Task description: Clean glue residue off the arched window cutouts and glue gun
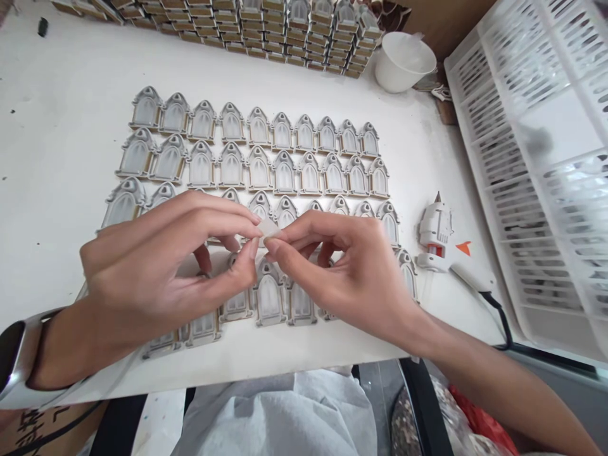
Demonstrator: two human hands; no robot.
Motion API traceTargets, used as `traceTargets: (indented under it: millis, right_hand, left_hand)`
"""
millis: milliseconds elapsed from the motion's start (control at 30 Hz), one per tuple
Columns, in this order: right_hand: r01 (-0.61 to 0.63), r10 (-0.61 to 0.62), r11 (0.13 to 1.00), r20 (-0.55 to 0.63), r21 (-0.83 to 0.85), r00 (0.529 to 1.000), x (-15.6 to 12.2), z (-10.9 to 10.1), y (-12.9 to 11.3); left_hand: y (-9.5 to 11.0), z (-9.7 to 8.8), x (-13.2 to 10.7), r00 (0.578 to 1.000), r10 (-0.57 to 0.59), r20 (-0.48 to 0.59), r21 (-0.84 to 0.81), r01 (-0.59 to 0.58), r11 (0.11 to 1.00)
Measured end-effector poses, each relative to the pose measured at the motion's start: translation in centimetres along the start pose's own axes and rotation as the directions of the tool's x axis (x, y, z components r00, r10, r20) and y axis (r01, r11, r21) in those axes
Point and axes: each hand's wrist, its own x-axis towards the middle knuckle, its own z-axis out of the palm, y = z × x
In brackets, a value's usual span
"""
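Observation:
Between my fingertips is a small, thin, whitish translucent piece; its exact kind I cannot make out. My left hand pinches it from one side with thumb and forefinger. From the other side my right hand pinches the same piece. Both hands hover over rows of small grey arched window-shaped pieces lying on the white table. My hands and wrists hide part of the nearer rows.
Stacks of similar pieces line the table's back. A white cup stands at the back right. To the right lie a white glue gun, an orange scrap and a white slatted crate.

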Motion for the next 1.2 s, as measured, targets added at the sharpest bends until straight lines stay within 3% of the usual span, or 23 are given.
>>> traceTargets:
  millis: [167,433,600,833,967,1100,1200]
  right_hand:
    - [0.098,-0.104,0.989,-0.043,-0.109,0.994,-0.4,0.3,0.1]
    - [0.187,-0.209,0.947,-0.06,-0.261,0.976,-0.5,0.3,0.2]
    - [0.205,-0.206,0.923,0.031,-0.326,0.978,-0.2,-0.5,0.1]
    - [0.088,-0.07,0.987,0.129,-0.136,0.989,0.6,-1.2,0.0]
    - [0.053,-0.044,0.997,0.168,-0.052,0.985,1.0,-1.5,-0.1]
    - [0.041,-0.037,0.999,0.121,-0.036,0.992,1.0,-1.3,0.2]
    - [0.127,-0.127,0.99,0.004,-0.056,0.992,0.9,-0.9,0.6]
  left_hand:
    - [-0.7,0.5,0.5,0.992,0.092,-0.085,-0.024,-0.095,0.995]
    - [-0.4,0.3,0.6,0.998,-0.065,-0.013,-0.247,0.06,0.967]
    - [-0.4,0.2,0.7,0.989,-0.143,0.038,-0.227,0.148,0.963]
    - [-0.5,-0.4,1.4,0.98,-0.147,0.136,-0.305,0.183,0.935]
    - [-0.5,-0.7,1.4,0.951,-0.245,0.188,-0.401,0.302,0.865]
    - [-0.5,-0.9,1.4,0.898,-0.354,0.262,-0.465,0.438,0.769]
    - [-0.9,-1.0,1.4,0.867,-0.374,0.329,-0.506,0.497,0.705]
